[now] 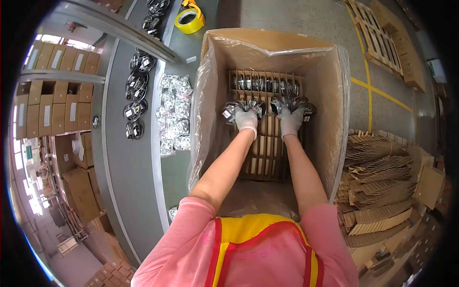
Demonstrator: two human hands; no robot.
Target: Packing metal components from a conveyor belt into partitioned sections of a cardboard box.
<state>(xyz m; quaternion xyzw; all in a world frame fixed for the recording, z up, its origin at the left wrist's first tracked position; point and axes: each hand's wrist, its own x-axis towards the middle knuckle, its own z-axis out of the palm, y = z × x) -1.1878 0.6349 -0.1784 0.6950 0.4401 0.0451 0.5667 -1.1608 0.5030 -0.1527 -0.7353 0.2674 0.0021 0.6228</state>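
Both my arms reach down into a large cardboard box [217,71] lined with clear plastic. In it lies a cardboard divider grid [264,160]; its far row of slots holds several black cable coils [265,84]. My left hand [246,119], in a white glove, is closed on a bunch of black coils [230,113] with small white labels. To its right, my gloved right hand [290,120] grips another bunch of black coils [308,111]. Both bunches are over the grid, just nearer to me than the filled row. My fingertips are partly hidden among the coils.
Left of the box runs a grey conveyor [129,177] carrying several cable coils [137,86]. Clear bags of small parts [174,112] lie on the green ledge beside it, with yellow tape [189,21] farther along. Stacked cardboard dividers [377,177] stand at right; a wooden pallet [375,36] is beyond.
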